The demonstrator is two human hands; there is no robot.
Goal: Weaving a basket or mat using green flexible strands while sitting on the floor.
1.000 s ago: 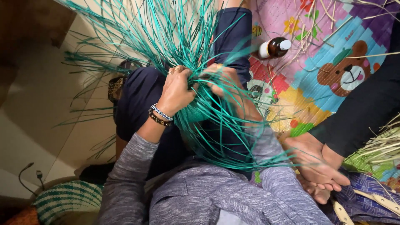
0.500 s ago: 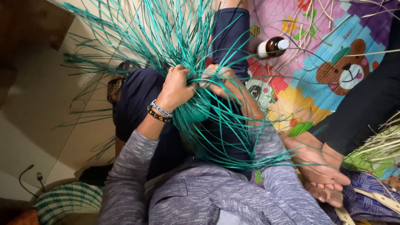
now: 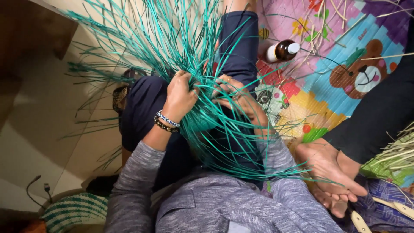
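Teal plastic strands (image 3: 172,47) fan out above and around our hands in the head view, gathered into a woven bundle over our dark-trousered lap. Our left hand (image 3: 181,95), with beaded bracelets (image 3: 166,122) at the wrist, is clenched around a tuft of the strands, and our right hand (image 3: 235,97), just beside it, grips strands too, fingers curled through them. Beyond the right hand a brown bottle (image 3: 282,50) with a white cap lies on a colourful play mat (image 3: 345,39). Another person's bare feet (image 3: 330,172) rest near our right elbow.
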